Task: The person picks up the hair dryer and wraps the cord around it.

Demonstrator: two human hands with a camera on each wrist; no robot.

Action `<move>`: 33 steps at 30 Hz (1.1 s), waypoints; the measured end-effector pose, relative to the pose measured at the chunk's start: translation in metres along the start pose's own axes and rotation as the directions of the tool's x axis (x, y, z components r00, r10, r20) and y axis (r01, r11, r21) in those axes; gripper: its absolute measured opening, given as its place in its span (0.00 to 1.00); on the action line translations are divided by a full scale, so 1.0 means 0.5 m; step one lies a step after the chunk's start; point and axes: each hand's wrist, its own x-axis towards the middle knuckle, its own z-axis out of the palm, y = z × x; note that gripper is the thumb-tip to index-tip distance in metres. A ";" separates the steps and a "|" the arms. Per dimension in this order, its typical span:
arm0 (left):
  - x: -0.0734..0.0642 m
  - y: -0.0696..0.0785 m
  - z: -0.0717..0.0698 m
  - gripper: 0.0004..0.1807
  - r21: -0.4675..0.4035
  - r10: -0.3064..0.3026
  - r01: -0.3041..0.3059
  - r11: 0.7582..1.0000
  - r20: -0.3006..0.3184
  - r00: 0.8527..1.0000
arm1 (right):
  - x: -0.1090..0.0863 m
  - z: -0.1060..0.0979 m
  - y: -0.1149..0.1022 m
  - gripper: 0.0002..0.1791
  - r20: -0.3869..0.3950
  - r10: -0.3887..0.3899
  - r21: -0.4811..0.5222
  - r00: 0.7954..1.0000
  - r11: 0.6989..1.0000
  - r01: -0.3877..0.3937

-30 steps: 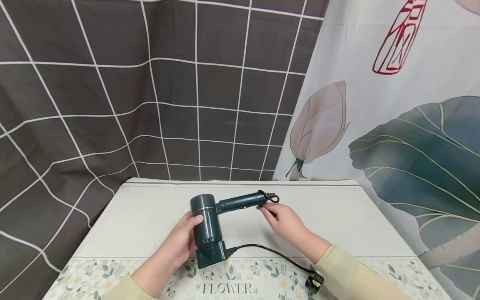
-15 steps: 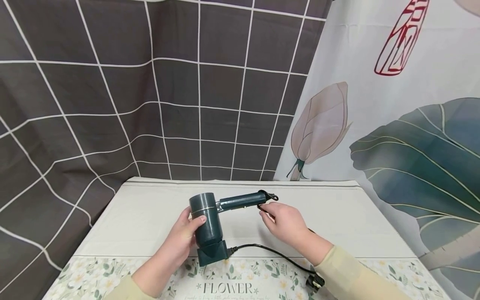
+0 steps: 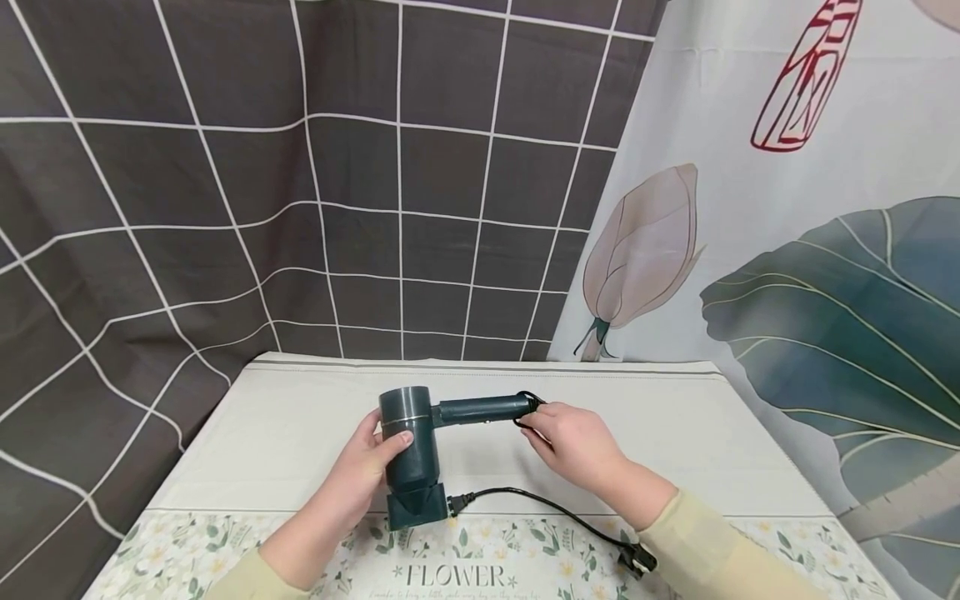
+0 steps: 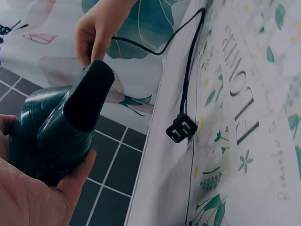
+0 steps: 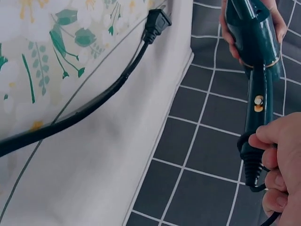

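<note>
A dark green hair dryer is held above the cloth, its handle pointing right and its flat nozzle toward the person. My left hand grips the barrel from the left, thumb across its front. At the handle's end, my right hand pinches the black cord loop with thumb and forefinger. In the right wrist view its other fingers curl over the cord, and a small switch shows on the handle. A two-pin plug lies on the cloth below the nozzle.
A white tablecloth with a printed flower border covers the table. The black cord runs right from the plug to a small black piece by the right sleeve. Behind hang a dark gridded curtain and a white leaf-print curtain.
The handle's end has dipped and the barrel stands a little more upright. My right fingers have moved in onto the handle's end, covering part of the cord loop.
</note>
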 end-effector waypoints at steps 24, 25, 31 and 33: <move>-0.013 0.008 -0.016 0.43 0.182 0.038 -0.037 0.983 0.001 0.999 | 0.000 -0.013 0.027 0.08 -0.056 -0.162 0.088 0.985 0.982 0.167; -0.014 0.007 -0.018 0.43 0.191 0.038 -0.037 0.981 0.002 0.999 | 0.000 -0.013 0.029 0.08 -0.054 -0.165 0.097 0.985 0.981 0.169; -0.016 0.007 -0.027 0.41 0.241 0.035 -0.038 0.970 0.019 0.999 | 0.003 -0.019 0.037 0.06 -0.010 -0.181 0.173 0.983 0.968 0.180; -0.018 0.008 -0.032 0.42 0.263 0.037 -0.043 0.964 0.030 0.999 | 0.004 -0.022 0.041 0.07 0.009 -0.184 0.196 0.983 0.964 0.179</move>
